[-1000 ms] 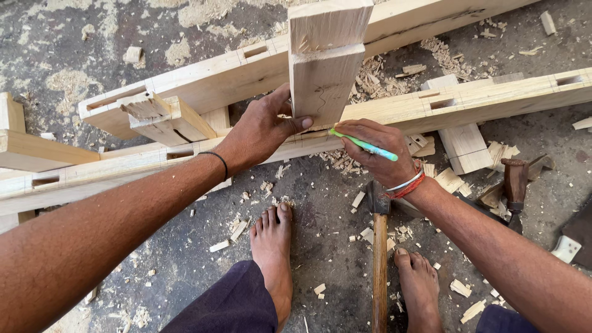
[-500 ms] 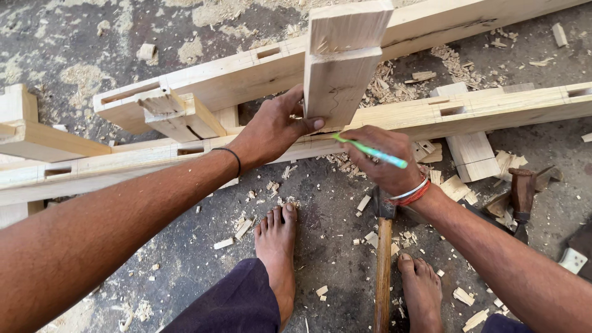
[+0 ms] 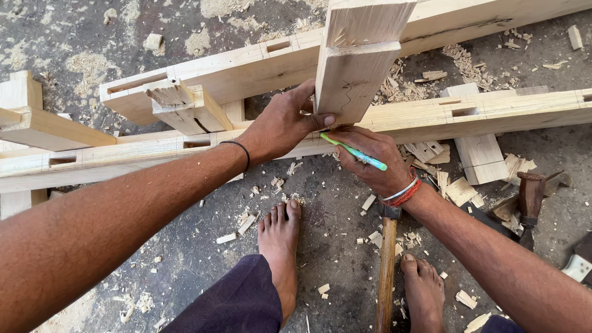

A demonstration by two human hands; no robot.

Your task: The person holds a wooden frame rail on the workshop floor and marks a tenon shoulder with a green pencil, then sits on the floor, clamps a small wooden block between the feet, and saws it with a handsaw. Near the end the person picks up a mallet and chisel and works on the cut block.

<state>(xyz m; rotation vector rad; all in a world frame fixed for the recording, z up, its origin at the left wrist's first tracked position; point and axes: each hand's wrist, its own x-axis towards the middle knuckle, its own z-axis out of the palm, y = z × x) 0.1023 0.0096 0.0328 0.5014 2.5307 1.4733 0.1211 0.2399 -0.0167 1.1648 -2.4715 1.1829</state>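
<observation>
- Looking down from head height, we see our left hand [image 3: 280,126] clamped on the lower end of an upright pale wood block [image 3: 357,61], thumb pressed flat against its near face.
- Our right hand [image 3: 373,161] is closed around a green pen [image 3: 353,152]; its tip sits at the bottom edge of that block, where it meets the long mortised rail [image 3: 431,120].
- The block stands across the rail, just in front of a second, wider mortised plank [image 3: 246,77] lying behind it.
- A hammer [image 3: 386,265] lies on the floor between our bare feet, head near the right wrist. A rusty chisel-like tool [image 3: 530,200] rests to the right among offcuts and wood chips [image 3: 459,191].
- Risk, as we judge it: the block is steadied by one hand only; if that grip slackens, the block could tilt and the pen line would wander.
- Second risk: loose chips under the rail could let it rock under pressure, spoiling the mark.
- Third: the hammer handle lies close to our right foot [image 3: 425,290], an easy thing to trip on.
</observation>
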